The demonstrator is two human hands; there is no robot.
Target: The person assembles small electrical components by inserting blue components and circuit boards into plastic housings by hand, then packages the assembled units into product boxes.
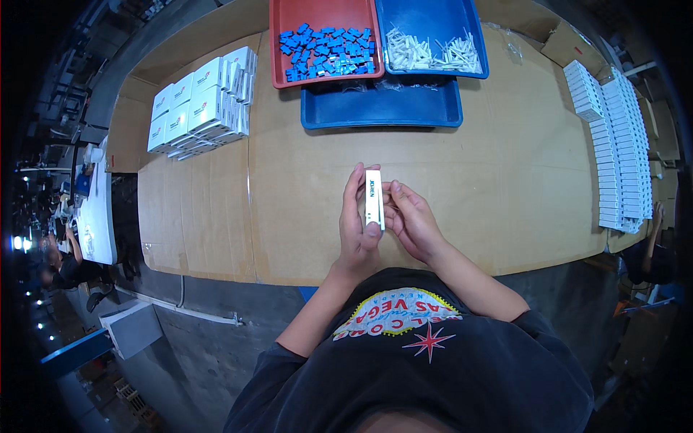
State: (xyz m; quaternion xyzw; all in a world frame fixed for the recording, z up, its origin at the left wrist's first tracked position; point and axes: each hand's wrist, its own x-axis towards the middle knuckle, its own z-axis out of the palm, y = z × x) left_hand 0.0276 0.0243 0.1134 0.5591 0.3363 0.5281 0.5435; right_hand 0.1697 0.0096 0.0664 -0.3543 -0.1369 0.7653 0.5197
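My left hand [356, 216] and my right hand [411, 220] together hold a slim white rectangular piece [374, 198] upright above the cardboard-covered table [476, 187]. The left fingers wrap its left side and the thumb presses its lower end. The right fingertips touch its right edge. Both hands are near the table's front edge, in front of my dark printed shirt.
At the back stand a red tray [278, 43] of small blue parts [328, 50], a blue tray [480, 50] of white sticks [433, 54] and another blue tray [382, 108]. Stacked white boxes [202, 101] sit back left; rows of white pieces [621, 151] line the right edge.
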